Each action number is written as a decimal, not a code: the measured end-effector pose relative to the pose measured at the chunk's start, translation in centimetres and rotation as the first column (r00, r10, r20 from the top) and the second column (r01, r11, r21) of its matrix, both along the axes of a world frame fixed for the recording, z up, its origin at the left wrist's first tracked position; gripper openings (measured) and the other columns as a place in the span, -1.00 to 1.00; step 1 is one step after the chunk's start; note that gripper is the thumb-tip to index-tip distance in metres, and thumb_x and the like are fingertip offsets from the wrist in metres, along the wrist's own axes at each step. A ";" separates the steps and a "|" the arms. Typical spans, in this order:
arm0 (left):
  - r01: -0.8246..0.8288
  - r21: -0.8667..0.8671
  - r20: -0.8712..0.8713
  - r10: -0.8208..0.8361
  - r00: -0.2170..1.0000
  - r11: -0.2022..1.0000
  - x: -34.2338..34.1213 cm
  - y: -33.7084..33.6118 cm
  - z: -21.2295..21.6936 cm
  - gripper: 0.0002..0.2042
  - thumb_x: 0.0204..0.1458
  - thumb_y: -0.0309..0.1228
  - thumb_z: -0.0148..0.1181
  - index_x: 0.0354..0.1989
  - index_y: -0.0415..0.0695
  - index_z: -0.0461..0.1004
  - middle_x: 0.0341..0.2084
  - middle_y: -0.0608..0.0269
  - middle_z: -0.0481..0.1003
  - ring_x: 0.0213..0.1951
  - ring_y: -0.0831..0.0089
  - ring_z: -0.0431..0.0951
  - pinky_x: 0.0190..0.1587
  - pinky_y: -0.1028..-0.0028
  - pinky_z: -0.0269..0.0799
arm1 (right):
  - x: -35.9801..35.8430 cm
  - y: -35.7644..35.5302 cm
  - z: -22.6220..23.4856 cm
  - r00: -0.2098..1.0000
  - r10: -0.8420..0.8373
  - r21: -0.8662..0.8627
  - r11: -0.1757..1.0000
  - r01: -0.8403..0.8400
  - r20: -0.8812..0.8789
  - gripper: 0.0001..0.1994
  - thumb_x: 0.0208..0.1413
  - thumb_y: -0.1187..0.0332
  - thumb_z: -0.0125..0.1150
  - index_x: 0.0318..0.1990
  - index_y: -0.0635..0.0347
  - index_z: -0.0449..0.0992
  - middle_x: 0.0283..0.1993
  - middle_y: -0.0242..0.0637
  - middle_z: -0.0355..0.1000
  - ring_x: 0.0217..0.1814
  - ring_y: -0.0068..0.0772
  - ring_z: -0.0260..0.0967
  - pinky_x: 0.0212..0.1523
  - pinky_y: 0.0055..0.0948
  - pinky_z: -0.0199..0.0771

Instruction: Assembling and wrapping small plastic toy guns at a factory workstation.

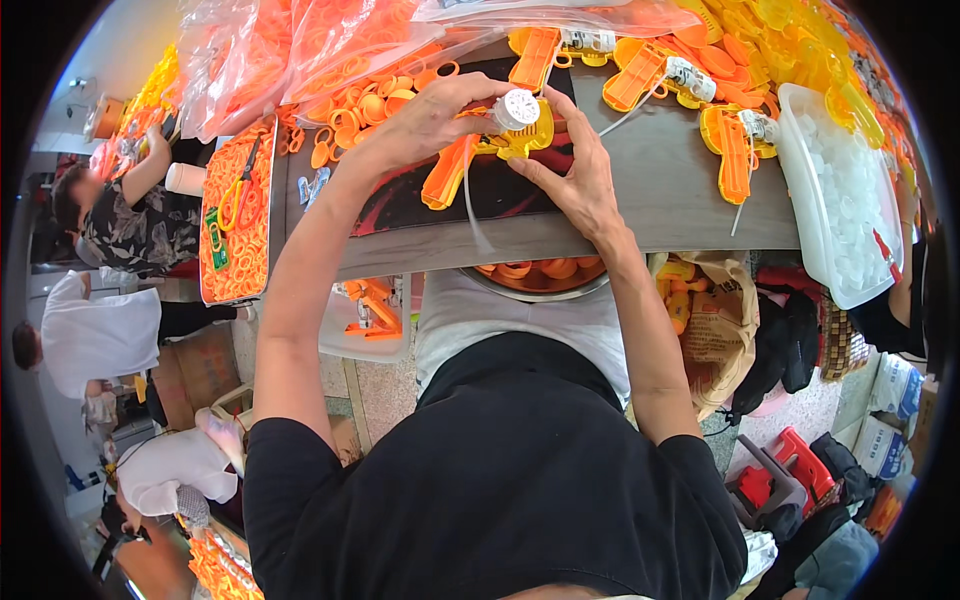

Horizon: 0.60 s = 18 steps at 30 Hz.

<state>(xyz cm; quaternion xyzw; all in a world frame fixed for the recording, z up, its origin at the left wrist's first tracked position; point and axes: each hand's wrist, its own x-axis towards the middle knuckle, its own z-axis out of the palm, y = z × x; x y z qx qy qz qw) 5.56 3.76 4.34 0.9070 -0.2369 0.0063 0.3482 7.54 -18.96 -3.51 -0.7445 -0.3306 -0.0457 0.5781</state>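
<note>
Toy count on my feed: four orange-and-yellow toy guns (735, 165). The held gun (450, 178) is directly over the dark mat (390, 205); one lies at the mat's far edge, two off to its right. Left of the mat, one pair of scissors (232, 203) and one green item (216, 240), kind unclear, on a heap of orange rings (250, 262). Right of the mat, one white tub (812, 215) of translucent pieces, too many for me to tally.

Left hand (440, 115): half-curled, thumb and fingers gripping the clear round piece (521, 107) on the held gun. Right hand (582, 175): spread wider, thumb and forefinger bracketing the yellow body and holding it.

Print: dark marks on the loose guns' cylinders, too small for me to read; more on the brown paper bag (718, 330), right of the mat and nearer the wearer.
</note>
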 end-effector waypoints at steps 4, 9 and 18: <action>0.063 0.039 0.094 -0.066 0.993 0.997 0.6 -0.2 0.0 -0.60 0.12 -0.48 0.26 0.17 -0.18 0.46 -0.17 0.11 0.53 -0.08 0.14 0.54 0.02 0.23 0.42 | 0.0 0.0 -0.1 0.999 -0.008 0.003 1.000 0.008 -0.034 -0.17 -0.02 0.16 0.53 0.40 0.16 0.25 0.30 -0.08 0.38 0.33 -0.02 0.31 0.37 -0.11 0.21; 0.108 0.065 0.122 -0.115 0.986 0.992 0.8 -0.7 0.3 -0.61 0.11 -0.51 0.25 0.15 -0.18 0.48 -0.22 0.10 0.51 -0.10 0.13 0.52 0.00 0.21 0.41 | 0.1 0.1 0.0 0.999 -0.019 0.058 0.998 0.021 -0.031 -0.18 -0.04 0.19 0.55 0.37 0.19 0.27 0.20 -0.09 0.43 0.25 -0.03 0.37 0.30 -0.13 0.30; 0.003 0.177 0.115 -0.023 0.993 0.984 0.3 -1.8 0.0 -0.57 0.14 -0.51 0.24 0.21 -0.21 0.45 -0.14 0.09 0.53 -0.01 0.18 0.50 0.05 0.29 0.39 | 0.3 0.0 -0.2 0.998 -0.055 0.105 0.993 0.052 0.022 -0.16 -0.08 0.24 0.58 0.36 0.22 0.27 0.17 -0.05 0.45 0.22 -0.05 0.41 0.25 -0.17 0.38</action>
